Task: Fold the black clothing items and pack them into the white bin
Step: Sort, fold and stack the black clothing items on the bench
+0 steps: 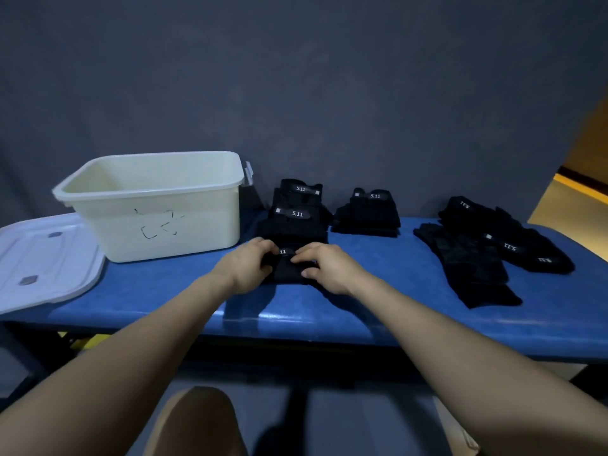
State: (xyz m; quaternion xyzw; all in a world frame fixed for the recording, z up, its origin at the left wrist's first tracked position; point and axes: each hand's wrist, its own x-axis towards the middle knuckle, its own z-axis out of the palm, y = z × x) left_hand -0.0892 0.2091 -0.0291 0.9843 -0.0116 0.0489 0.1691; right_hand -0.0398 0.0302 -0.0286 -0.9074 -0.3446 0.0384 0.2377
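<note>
A small folded black garment [288, 270] lies near the middle of the blue table. My left hand [247, 264] grips its left side and my right hand [325, 265] grips its right side, fingers curled over the top edge. Behind it sit two folded black garments [296, 216], one behind the other, each with a "5.11" label. Another folded stack [368, 212] rests to their right. A loose pile of unfolded black garments [490, 248] spreads at the right. The white bin [154, 205] stands at the back left, open, with nothing visible inside.
The bin's white lid [42, 258] lies flat at the table's left end. The blue table [378, 291] has a rounded front edge. A dark grey backdrop hangs right behind it. My knee shows below the table.
</note>
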